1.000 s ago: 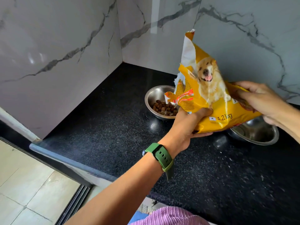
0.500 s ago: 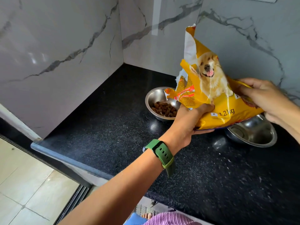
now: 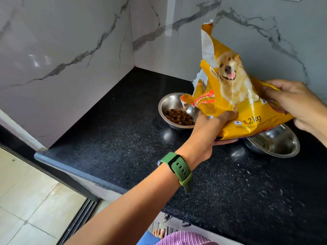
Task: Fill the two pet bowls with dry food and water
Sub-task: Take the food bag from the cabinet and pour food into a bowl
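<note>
Two steel pet bowls are sitting on the black counter (image 3: 123,138), and the yellow food bag (image 3: 235,106) is hanging over both of them. The bag is showing a printed golden dog and the marking "1.2 kg"; its top is torn open raggedly, with white inner lining showing along the tear, and one torn flap is drooping down into the left-hand bowl (image 3: 169,105). That bowl, below the bag's torn end, is holding a layer of brown kibble (image 3: 178,117) across its bottom. The other bowl (image 3: 276,145) is lying beneath the bag's closed end, partly covered by it, and its visible inside is showing only bare shiny metal.

The left hand (image 3: 208,131) is gripping the bag's lower edge near the middle, thumb curled over the front face and fingers wrapping underneath. The right hand (image 3: 292,103) is clutching the bag's closed end, fingers curled around the crumpled corner. A green watch strap (image 3: 178,169) is circling the left wrist, nearer the camera than the bag.

The bag is blocking the view of the far rim of the kibble bowl and much of the second bowl.

Behind the bag, grey-veined white marble panels (image 3: 70,59) are meeting in a corner, and the speckled counter is running up against them. Left of the bag and lower, past the counter's edge, pale floor tiles (image 3: 26,200) are showing. A purple ribbed garment (image 3: 184,238) and some toes (image 3: 159,233) are appearing at the bottom edge.
</note>
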The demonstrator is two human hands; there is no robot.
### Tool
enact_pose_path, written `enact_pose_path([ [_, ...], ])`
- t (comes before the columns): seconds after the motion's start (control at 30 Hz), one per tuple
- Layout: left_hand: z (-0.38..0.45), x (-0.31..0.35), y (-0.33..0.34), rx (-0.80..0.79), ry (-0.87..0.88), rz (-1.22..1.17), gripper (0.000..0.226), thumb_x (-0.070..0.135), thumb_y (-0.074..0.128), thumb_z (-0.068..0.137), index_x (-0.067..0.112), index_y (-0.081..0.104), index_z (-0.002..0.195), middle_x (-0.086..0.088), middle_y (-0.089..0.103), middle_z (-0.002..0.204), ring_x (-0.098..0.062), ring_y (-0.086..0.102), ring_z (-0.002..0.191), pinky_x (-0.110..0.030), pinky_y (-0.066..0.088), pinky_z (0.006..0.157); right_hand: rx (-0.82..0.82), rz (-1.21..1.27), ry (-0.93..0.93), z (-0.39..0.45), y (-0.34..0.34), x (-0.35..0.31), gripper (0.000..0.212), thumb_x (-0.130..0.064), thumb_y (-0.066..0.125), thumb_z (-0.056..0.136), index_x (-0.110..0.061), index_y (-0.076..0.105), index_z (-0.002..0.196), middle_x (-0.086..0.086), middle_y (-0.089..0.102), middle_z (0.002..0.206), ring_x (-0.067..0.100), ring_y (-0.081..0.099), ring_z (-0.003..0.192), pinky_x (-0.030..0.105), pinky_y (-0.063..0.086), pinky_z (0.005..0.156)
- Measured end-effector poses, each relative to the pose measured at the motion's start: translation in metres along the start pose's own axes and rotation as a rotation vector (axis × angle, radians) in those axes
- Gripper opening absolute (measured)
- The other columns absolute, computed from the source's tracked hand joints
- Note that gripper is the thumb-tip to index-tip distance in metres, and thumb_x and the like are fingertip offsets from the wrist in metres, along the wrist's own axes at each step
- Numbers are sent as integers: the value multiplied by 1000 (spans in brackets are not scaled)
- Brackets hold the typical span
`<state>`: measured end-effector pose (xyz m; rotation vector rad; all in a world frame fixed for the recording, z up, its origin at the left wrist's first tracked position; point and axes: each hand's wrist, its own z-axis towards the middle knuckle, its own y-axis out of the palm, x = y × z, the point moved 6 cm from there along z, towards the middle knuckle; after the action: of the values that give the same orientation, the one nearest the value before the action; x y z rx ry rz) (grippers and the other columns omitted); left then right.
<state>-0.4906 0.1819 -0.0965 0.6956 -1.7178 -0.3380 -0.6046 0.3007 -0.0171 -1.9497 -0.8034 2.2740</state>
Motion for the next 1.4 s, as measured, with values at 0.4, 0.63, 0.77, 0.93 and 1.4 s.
enact_pose_path([
  [0.4, 4, 0, -7, 1, -46, -6, 52, 15, 65, 84, 20, 43, 131, -8, 61, 126, -26, 64, 95, -39, 59, 66, -20, -62, 14, 4, 5, 5, 19, -15, 53, 94, -28, 63, 104, -21, 66, 54, -5, 61, 47, 10, 49, 48],
  [0.63, 3, 6, -2, 12, 54, 17, 49, 14, 66, 83, 18, 44, 127, -6, 64, 117, -22, 66, 88, -40, 59, 70, 41, 4, -39, 6, -3, -11, 25, -12, 51, 94, -29, 63, 82, -20, 66, 54, -5, 60, 46, 10, 49, 47],
  [0.77, 4, 3, -5, 17, -55, -18, 50, 15, 66, 83, 17, 45, 128, -9, 63, 122, -25, 65, 92, -40, 59, 68, -23, -66, 15, 9, 5, 1, 19, -12, 54, 93, -27, 65, 88, -19, 66, 54, -4, 60, 46, 11, 48, 47],
  [0.93, 6, 5, -2, 15, -25, -16, 49, 15, 66, 83, 16, 46, 128, -9, 62, 123, -25, 64, 91, -39, 59, 67, 11, -40, 0, 12, -1, 2, 20, -14, 55, 92, -29, 63, 103, -21, 66, 55, -4, 61, 47, 11, 49, 49],
  [1.4, 9, -3, -5, 42, 17, -64, 41, 15, 65, 84, 21, 49, 122, -1, 66, 104, -20, 66, 83, -40, 59, 68, -28, -89, -16, 18, 1, 7, 22, -14, 55, 92, -31, 65, 85, -20, 67, 56, -5, 61, 48, 10, 48, 50],
])
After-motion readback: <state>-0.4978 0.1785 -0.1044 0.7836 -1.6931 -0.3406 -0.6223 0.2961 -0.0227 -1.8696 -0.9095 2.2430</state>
